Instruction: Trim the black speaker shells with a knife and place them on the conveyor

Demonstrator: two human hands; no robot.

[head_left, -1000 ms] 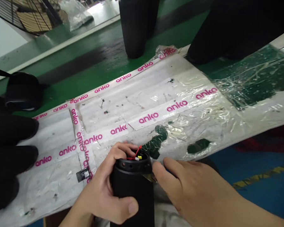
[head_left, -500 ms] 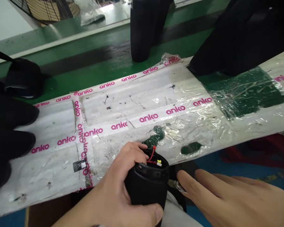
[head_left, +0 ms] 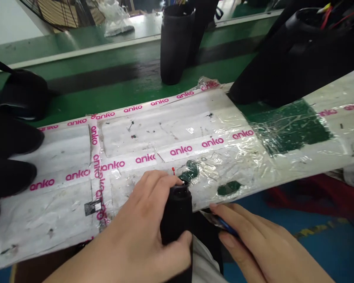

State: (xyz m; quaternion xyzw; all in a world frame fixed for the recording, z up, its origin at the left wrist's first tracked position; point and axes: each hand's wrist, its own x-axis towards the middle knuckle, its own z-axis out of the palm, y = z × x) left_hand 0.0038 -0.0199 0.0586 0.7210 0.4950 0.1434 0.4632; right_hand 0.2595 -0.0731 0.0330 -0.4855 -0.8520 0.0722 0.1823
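Note:
My left hand [head_left: 147, 220] is wrapped around a black cylindrical speaker housing [head_left: 178, 216] at the near edge of the bench. Its fingertips rest at the open upper rim, and the opening shows only as a narrow slit. A small red connector [head_left: 173, 169] sticks up behind those fingers. To the right, my right hand [head_left: 247, 236] pinches a slim tool [head_left: 221, 224] with a blue handle and a shiny metal tip, pointing toward the housing but apart from it. The exact kind of tool cannot be made out.
A worn, taped white sheet [head_left: 165, 129] covers the bench. More black cylinders [head_left: 177, 47] stand at the back, and others [head_left: 297, 59] lean at the right with wires showing. Dark cylinders [head_left: 11, 157] lie at the left near a black item with a strap [head_left: 23, 94].
The housing has turned, so its opening and the white and yellow connectors no longer show. My right hand has moved left and slightly up, bringing the tool's blue handle into sight.

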